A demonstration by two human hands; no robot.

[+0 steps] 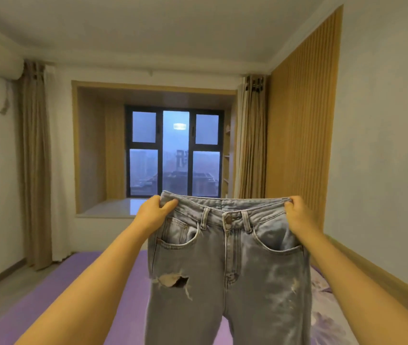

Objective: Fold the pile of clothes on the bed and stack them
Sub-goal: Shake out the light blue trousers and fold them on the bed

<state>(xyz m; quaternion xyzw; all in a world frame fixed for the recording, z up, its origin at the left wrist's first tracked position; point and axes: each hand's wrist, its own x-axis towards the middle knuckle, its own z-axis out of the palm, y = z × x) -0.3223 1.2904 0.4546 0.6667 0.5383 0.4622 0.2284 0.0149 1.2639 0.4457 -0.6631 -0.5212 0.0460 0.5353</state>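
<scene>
Jeans (227,265) hang in mid-air in front of the person, waistband up and front facing the camera, above the purple bed (123,290). The left hand (153,212) pinches the left end of the waistband, thumb over the front and fingers curled behind. The right hand (297,215) grips the right end with its fingers closed round the hem. The legs drop out of view at the near edge, so where they end cannot be told. From here the likely trouble is uneven folding: if one hand lets go early, the heavy denim would swing and twist. The torn hole (173,281) on the left thigh could snag a finger during smoothing. No pile or stack shows.
</scene>
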